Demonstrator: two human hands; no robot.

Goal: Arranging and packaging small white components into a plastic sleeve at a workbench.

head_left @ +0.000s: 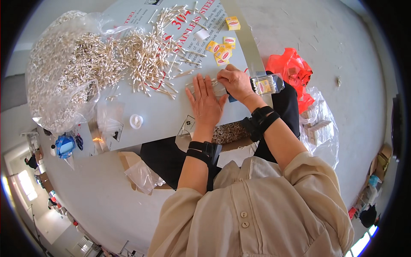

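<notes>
My left hand (205,100) lies flat on the table, fingers stretched out, pressing on a clear plastic bag (219,89). Beside it my right hand (235,83) is closed, its fingertips pinched at the bag's edge. Both hands partly cover the bag, so its contents are hard to make out. Just right of my right wrist, near the table edge, is a clear pack of cotton swabs (263,85) with a yellow card inside. Beyond my hands lie several small yellow cards (223,52). Loose cotton swabs (145,58) are heaped to the left.
A large clear bag of swabs (51,73) stands at the table's far left. Nearer are a small white round container (136,121) and clear plastic sleeves (109,118). Right of the table sit a red plastic bag (291,68) and a clear bag of packs (319,128).
</notes>
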